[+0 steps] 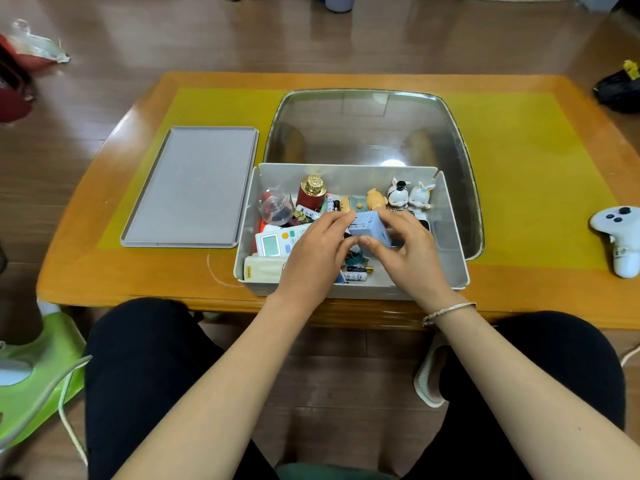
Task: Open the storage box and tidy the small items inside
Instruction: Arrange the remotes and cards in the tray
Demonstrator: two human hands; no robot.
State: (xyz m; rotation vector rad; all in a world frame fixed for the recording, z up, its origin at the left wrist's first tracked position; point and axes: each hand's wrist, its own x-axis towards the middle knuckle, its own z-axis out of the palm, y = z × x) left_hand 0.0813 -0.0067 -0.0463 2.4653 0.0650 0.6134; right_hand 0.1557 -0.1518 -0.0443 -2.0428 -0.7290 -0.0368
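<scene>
- Head view: storage box (351, 289) open on desk (138, 271), lid (190, 185) lying to its left.
- Left hand (311, 251) and right hand (405, 244) together grip the blue cube (369, 228) inside — sorting step.
- Next, likely: lift cube clear, place it in a free corner.

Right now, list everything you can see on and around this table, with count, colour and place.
storage box: one, grey, table front centre, open
lid: one, grey, left of box
metal tray: one, silver, behind box
small box: one, pale blue, inside storage box, held by both hands
red bottle: one, gold cap, box rear
figurines: two, white, box rear right
remote: one, white, box left
batteries: two, box front
controller: one, white, table right
left hand: one, fingers on small box
right hand: one, bracelet on wrist
</scene>
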